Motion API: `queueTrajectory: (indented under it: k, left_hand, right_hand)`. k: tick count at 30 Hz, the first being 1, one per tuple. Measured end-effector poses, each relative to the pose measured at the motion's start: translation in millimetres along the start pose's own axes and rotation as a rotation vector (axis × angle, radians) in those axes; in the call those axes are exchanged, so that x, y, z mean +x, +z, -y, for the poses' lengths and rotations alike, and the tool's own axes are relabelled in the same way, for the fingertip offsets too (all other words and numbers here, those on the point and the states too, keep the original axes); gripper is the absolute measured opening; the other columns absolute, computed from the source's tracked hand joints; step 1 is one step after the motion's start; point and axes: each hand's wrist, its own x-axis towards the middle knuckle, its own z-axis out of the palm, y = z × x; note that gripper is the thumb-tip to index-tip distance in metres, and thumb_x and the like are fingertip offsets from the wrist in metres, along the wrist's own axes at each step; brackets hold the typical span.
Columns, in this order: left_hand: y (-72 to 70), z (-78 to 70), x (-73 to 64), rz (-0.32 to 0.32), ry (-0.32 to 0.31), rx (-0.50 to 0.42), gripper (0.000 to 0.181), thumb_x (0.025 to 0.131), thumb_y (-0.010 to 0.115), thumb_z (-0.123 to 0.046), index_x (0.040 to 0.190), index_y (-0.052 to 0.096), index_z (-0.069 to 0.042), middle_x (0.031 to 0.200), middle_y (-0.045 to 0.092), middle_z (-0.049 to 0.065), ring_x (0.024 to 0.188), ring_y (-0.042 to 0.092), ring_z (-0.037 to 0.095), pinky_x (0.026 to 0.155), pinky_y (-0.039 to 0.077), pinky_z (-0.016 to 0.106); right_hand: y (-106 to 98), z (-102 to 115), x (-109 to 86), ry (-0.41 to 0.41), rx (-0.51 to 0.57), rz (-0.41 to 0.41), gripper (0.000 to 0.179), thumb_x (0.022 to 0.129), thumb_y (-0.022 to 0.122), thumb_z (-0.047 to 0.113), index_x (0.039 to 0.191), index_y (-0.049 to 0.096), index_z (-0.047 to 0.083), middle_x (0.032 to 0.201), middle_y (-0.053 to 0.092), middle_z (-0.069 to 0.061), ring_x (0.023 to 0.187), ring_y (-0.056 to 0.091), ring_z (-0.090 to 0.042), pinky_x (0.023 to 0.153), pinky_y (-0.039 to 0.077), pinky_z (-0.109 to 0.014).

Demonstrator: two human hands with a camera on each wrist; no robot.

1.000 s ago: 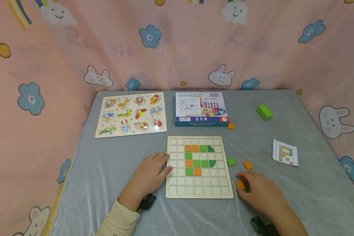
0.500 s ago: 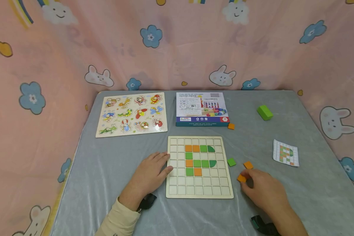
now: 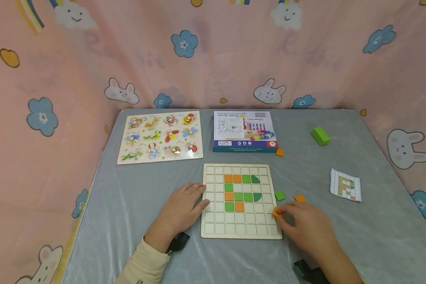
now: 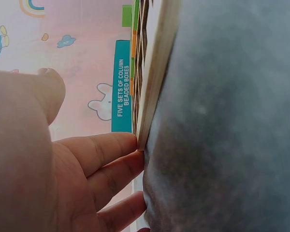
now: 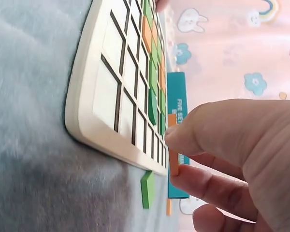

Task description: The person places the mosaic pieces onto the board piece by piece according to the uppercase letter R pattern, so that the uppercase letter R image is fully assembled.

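Observation:
A wooden grid board point(image 3: 220, 228) lies on the grey cloth, with orange and green tiles set in several of its cells. Along its left edge my left hand point(image 3: 180, 210) rests with fairly straight fingers, their tips touching the rim in the left wrist view. My right hand point(image 3: 307, 228) pinches an orange square tile point(image 5: 173, 157) between thumb and finger, just over the board's right edge. Beside that edge lie a loose green tile point(image 3: 279, 195) and another orange tile point(image 3: 300, 198), partly behind the right hand.
An insect puzzle board point(image 3: 160, 144) lies at the back left. Next to it are a bead game box point(image 3: 246, 136) and a small orange tile point(image 3: 279, 152). Farther right are a green block point(image 3: 321, 136) and a printed pattern card point(image 3: 345, 185).
My right hand has picked up the orange tile from the cloth and carried it left and slightly up, to the board's right edge. The left hand stays at the board's left side.

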Motion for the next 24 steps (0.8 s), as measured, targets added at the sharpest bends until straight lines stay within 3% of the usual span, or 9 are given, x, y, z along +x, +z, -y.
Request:
queueTrajectory:
  k: [9,16,24]
  left_hand:
    - [-1.1,1.8,-2.1,-0.004,0.002,0.008,0.059,0.112,0.053,-0.045,0.155,0.056,-0.005,0.160,0.053,0.009,0.150,0.043,0.035,0.123,0.035,0.052]
    - [-0.4,2.3,-3.1,-0.016,0.006,0.007,0.058,0.112,0.053,-0.045,0.155,0.057,-0.006,0.159,0.053,0.009,0.150,0.044,0.035,0.123,0.035,0.053]
    - [0.5,0.9,-0.1,-0.013,0.014,0.002,0.061,0.112,0.052,-0.048,0.156,0.055,-0.007,0.161,0.052,0.008,0.150,0.043,0.034,0.123,0.035,0.052]
  right_hand:
    - [6,10,3.4,-0.037,-0.014,0.045,0.020,0.081,0.093,0.016,0.098,0.083,0.021,0.101,0.077,0.007,0.084,0.072,-0.017,0.064,0.057,-0.037]
    - [12,20,7.9,-0.062,0.004,0.064,0.020,0.081,0.095,0.016,0.098,0.084,0.019,0.102,0.078,0.005,0.096,0.075,-0.021,0.076,0.062,-0.043]
    - [14,28,10.7,-0.049,0.017,0.091,0.017,0.083,0.094,0.018,0.097,0.084,0.020,0.102,0.078,0.007,0.098,0.074,-0.021,0.081,0.062,-0.044]
